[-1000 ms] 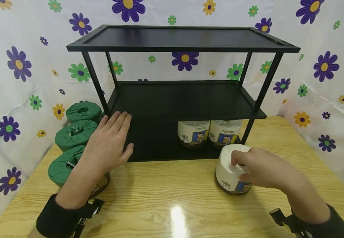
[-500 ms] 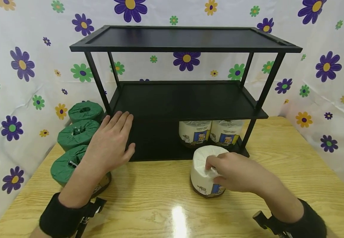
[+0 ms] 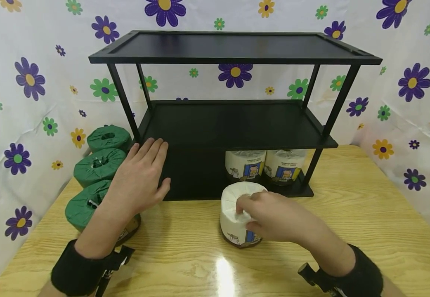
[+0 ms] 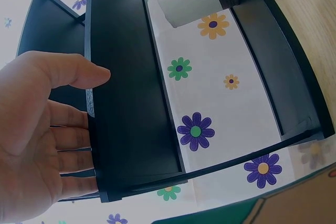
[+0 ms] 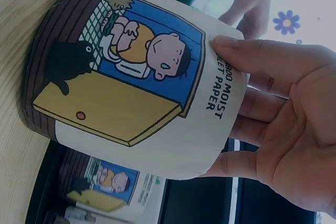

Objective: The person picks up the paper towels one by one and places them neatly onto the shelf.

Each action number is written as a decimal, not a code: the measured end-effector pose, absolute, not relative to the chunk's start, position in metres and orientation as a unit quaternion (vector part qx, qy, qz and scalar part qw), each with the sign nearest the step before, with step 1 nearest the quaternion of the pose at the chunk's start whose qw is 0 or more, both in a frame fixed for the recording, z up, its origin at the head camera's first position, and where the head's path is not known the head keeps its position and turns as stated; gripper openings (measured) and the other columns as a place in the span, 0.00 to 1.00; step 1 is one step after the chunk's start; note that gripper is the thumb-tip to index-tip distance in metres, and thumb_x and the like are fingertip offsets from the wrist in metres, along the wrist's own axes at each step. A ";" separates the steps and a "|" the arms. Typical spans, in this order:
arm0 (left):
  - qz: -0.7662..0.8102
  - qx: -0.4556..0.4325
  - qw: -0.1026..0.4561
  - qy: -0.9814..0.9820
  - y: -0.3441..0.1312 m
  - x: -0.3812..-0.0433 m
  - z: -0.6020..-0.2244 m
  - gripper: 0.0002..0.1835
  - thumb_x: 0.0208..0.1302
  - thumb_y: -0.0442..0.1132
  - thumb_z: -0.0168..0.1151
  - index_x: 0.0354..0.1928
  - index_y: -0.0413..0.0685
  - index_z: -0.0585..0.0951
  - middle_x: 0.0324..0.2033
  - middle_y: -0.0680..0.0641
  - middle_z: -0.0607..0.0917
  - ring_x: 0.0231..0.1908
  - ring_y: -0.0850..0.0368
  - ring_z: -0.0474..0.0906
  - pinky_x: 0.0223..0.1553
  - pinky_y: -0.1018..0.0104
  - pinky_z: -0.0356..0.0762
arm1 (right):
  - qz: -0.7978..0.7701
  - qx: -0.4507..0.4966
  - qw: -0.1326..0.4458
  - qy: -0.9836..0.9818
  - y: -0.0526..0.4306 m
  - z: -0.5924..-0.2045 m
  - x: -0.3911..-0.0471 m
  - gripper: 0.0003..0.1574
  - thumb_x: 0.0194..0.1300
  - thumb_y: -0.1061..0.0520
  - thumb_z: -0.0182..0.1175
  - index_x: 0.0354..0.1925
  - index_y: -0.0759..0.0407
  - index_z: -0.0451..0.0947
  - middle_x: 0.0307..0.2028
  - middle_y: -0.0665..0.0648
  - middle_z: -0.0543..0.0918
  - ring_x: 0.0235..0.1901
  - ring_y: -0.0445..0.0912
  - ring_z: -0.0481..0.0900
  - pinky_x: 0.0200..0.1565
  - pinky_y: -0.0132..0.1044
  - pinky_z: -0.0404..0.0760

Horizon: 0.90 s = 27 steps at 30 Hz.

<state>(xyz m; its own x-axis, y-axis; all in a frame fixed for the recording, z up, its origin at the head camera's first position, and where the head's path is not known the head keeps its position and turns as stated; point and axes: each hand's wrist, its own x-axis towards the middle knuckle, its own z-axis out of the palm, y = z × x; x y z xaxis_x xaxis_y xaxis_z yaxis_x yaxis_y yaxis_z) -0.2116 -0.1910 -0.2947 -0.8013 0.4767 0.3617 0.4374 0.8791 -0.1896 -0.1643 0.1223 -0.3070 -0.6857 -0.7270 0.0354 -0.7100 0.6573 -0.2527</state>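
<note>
My right hand (image 3: pixel 274 214) grips a white-topped toilet paper roll (image 3: pixel 233 227) by its top, in front of the rack's lower shelf. In the right wrist view the thumb of the right hand (image 5: pixel 294 114) lies on the near side of the roll (image 5: pixel 131 77), with its cartoon print facing the camera. My left hand (image 3: pixel 138 177) rests with straight fingers at the left front of the middle shelf (image 3: pixel 222 123) of a black rack. The left wrist view shows the left hand (image 4: pixel 47 129) against the shelf edge, thumb stretched out over it.
Two similar rolls, a left one (image 3: pixel 245 165) and a right one (image 3: pixel 283 167), stand on the bottom shelf (image 3: pixel 192 177) at its right. Several green-topped rolls (image 3: pixel 98 165) line the rack's left side, partly behind the left arm. A flowered cloth (image 3: pixel 14 123) hangs behind the wooden table (image 3: pixel 181 247).
My right hand has carried the white-topped toilet paper roll leftward along the front of the rack, from its right corner to nearer the middle. The left hand stays in place on the shelf.
</note>
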 end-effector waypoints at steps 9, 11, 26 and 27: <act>0.052 -0.241 0.206 -0.947 -0.192 -0.212 -0.294 0.41 0.61 0.47 0.64 0.70 0.30 0.65 0.69 0.31 0.69 0.70 0.34 0.64 0.70 0.38 0.60 | -0.111 -0.409 0.018 0.906 0.103 -0.309 -0.165 0.13 0.57 0.62 0.68 0.41 0.52 0.79 0.33 0.50 0.84 0.26 0.36 0.72 0.31 0.29 0.74; 0.050 -0.242 0.206 -0.947 -0.191 -0.211 -0.293 0.41 0.61 0.47 0.64 0.70 0.30 0.65 0.69 0.31 0.69 0.70 0.34 0.64 0.70 0.38 0.61 | -0.110 -0.412 0.010 0.905 0.102 -0.309 -0.165 0.13 0.57 0.62 0.69 0.41 0.52 0.79 0.32 0.49 0.84 0.26 0.36 0.72 0.31 0.29 0.75; 0.049 -0.242 0.211 -0.946 -0.192 -0.211 -0.296 0.40 0.61 0.48 0.63 0.70 0.31 0.65 0.69 0.32 0.69 0.70 0.35 0.63 0.70 0.38 0.61 | -0.167 -0.429 -0.033 0.887 0.148 -0.289 -0.173 0.31 0.48 0.55 0.80 0.52 0.49 0.81 0.53 0.50 0.80 0.54 0.47 0.78 0.50 0.41 0.84; 0.049 -0.244 0.214 -0.945 -0.192 -0.211 -0.296 0.40 0.61 0.47 0.63 0.70 0.31 0.66 0.69 0.32 0.69 0.70 0.35 0.64 0.70 0.38 0.61 | -0.167 -0.431 -0.033 0.886 0.149 -0.288 -0.174 0.30 0.48 0.56 0.80 0.51 0.49 0.82 0.52 0.50 0.80 0.53 0.47 0.78 0.48 0.41 0.84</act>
<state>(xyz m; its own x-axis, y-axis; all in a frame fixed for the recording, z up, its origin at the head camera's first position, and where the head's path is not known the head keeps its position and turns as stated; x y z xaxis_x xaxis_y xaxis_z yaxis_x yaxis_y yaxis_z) -0.2115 -0.1920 -0.2961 -0.7899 0.4813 0.3800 0.4398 0.8765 -0.1958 -0.1742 0.1490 -0.2884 -0.6270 -0.7522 0.2028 -0.7745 0.5736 -0.2668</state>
